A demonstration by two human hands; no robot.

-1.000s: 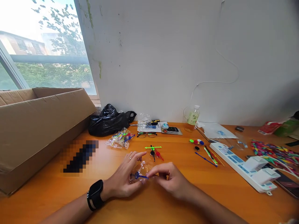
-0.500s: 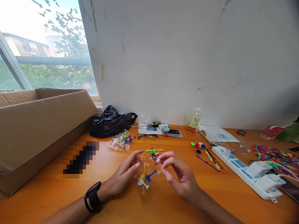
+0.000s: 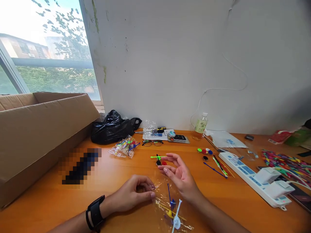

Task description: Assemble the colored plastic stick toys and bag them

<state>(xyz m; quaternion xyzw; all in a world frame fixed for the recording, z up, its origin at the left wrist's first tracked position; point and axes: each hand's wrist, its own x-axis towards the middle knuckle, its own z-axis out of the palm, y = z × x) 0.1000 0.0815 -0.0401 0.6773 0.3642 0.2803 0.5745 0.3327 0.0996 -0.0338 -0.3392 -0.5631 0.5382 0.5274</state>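
My left hand pinches the edge of a clear plastic bag between thumb and fingers. In the bag are plastic pieces with thin pointers and round discs: a blue piece, a yellow piece and a white piece. My right hand is raised with fingers apart, holding nothing visible. Just beyond its fingertips lie a green arrow, a black disc and a red disc. Whether the fingers touch the red disc I cannot tell.
A cardboard box stands left. Along the wall are a black bag, eyeglasses and a bottle. Another bag of colored pieces lies nearer. At right are loose discs, pointers and a power strip.
The bag has come down toward me, hanging from my left hand. My right hand has let go of it, opened, and moved up beside the green arrow. The red disc now shows.
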